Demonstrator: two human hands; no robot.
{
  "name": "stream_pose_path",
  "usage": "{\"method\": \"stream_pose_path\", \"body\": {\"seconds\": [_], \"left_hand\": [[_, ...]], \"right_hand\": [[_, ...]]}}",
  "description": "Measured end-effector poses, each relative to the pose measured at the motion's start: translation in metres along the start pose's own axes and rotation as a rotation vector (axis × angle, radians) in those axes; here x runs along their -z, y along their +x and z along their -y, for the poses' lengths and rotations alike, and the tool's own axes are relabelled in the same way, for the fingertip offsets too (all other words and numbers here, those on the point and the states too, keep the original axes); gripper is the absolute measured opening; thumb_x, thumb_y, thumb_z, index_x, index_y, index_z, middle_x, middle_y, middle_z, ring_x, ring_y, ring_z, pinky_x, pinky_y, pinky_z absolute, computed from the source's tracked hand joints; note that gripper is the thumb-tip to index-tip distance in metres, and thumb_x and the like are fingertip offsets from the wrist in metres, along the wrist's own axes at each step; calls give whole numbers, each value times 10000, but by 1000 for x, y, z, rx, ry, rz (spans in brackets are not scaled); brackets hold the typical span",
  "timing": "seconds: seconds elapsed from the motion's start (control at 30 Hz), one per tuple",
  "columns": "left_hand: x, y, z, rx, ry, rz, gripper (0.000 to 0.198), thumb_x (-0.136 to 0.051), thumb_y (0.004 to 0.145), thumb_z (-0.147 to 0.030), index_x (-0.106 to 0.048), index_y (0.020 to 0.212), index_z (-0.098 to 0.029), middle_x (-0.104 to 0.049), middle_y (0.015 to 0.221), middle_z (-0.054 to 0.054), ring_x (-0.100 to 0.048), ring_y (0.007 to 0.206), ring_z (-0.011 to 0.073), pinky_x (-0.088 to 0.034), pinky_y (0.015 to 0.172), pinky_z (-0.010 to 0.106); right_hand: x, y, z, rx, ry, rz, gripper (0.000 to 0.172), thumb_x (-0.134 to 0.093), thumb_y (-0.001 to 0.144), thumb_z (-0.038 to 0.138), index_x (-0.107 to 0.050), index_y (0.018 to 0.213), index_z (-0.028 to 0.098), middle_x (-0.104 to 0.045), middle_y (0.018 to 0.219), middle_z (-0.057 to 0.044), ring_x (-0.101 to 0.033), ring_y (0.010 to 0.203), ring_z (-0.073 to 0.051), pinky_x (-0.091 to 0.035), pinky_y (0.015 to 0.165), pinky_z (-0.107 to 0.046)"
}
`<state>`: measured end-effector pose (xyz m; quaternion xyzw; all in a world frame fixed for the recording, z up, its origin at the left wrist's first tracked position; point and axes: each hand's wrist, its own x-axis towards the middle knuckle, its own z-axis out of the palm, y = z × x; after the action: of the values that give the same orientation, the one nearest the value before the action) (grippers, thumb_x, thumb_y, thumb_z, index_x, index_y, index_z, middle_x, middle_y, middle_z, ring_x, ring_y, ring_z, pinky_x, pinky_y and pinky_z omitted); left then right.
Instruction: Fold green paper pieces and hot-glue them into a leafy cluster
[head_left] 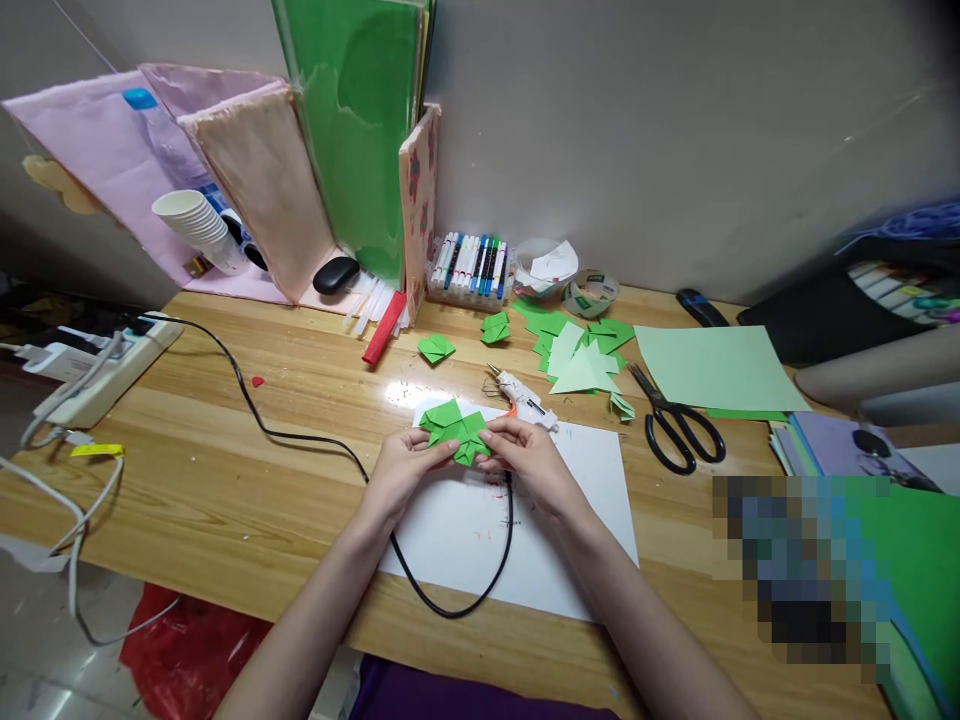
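Between my two hands is a folded green paper piece, made up of several creased flaps, held above a white sheet of paper. My left hand pinches its left side, thumb on top. On the right edge, the thumb and fingers of my right hand are closed. A white glue gun lies just beyond my right hand, its tip pointing back and left. Two small folded green papers, one on the left and another on the right, rest farther back on the wooden table.
Black-handled scissors lie right of the white sheet, beside a pale green sheet. Green paper scraps are piled behind. A black cable loops across the table under my hands. Markers and a tape roll stand near the wall.
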<state>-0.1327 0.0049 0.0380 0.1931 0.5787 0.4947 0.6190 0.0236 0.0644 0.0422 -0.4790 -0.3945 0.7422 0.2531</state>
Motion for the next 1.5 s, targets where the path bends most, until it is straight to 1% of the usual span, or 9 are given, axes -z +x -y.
{"method": "stream_pose_path", "body": {"seconds": [0.13, 0.33, 0.57, 0.67, 0.8, 0.97, 1.27, 1.37, 1.5], "left_hand": [[1, 1, 1, 1, 1, -14, 376, -792, 536, -314, -697, 837, -110, -716, 835, 78, -651, 712, 153, -493, 686, 236], [-2, -1, -2, -2, 13, -26, 374, -799, 520, -296, -690, 813, -90, -716, 809, 80, -649, 669, 146, -494, 653, 226], [0, -3, -5, -5, -9, -3, 448, -806, 513, -261, -666, 906, -96, -713, 872, 90, -658, 719, 151, -497, 681, 222], [1, -4, -6, 17, 1, 2, 377, -787, 550, -286, -680, 846, -78, -713, 847, 96, -653, 708, 141, -498, 676, 213], [1, -4, -5, 6, 27, -12, 333, -775, 566, -317, -698, 784, -78, -715, 788, 88, -643, 669, 130, -497, 652, 205], [0, -5, -5, -1, 49, -9, 348, -781, 552, -321, -713, 814, -102, -716, 833, 85, -645, 695, 142, -500, 674, 220], [4, -4, -2, -84, 170, -4, 339, -754, 588, -361, -705, 812, -111, -709, 779, 66, -621, 650, 137, -468, 624, 213], [3, -5, -3, -98, 191, -16, 335, -748, 594, -361, -701, 814, -112, -708, 785, 63, -619, 648, 138, -464, 622, 214], [0, -7, -6, -96, 185, -38, 341, -760, 570, -355, -706, 800, -109, -710, 795, 70, -625, 655, 151, -471, 631, 227]], "right_hand": [[-1, 0, -1, 33, -70, 10, 320, -704, 636, 423, -588, 785, 165, -644, 695, -10, -623, 578, -129, -497, 549, -234], [-6, 0, -1, 112, -252, 20, 304, -627, 709, 457, -605, 807, 170, -629, 751, -22, -594, 646, -138, -486, 570, -247], [-6, 2, -3, 103, -196, 58, 319, -641, 690, 472, -586, 748, 163, -603, 716, -14, -561, 603, -122, -484, 553, -241], [-7, 1, -4, 108, -174, 55, 335, -656, 668, 483, -590, 736, 162, -611, 728, -19, -567, 606, -126, -491, 557, -244], [-10, 0, -2, 97, -183, 43, 336, -652, 667, 493, -588, 722, 168, -611, 683, 0, -557, 536, -110, -462, 500, -224], [-13, -3, 0, 139, -173, 39, 310, -660, 672, 467, -594, 703, 166, -612, 699, -2, -579, 578, -117, -501, 568, -240], [-14, -7, 3, 132, -152, 30, 340, -678, 640, 491, -589, 679, 164, -596, 685, 1, -586, 592, -126, -529, 593, -255], [-12, -7, 1, 141, -175, 75, 322, -652, 672, 480, -594, 721, 167, -612, 715, -5, -594, 613, -130, -522, 609, -263], [-10, -10, -1, 244, -267, 104, 328, -715, 633, 353, -595, 883, 178, -646, 878, -47, -616, 768, -174, -514, 666, -275]]}}
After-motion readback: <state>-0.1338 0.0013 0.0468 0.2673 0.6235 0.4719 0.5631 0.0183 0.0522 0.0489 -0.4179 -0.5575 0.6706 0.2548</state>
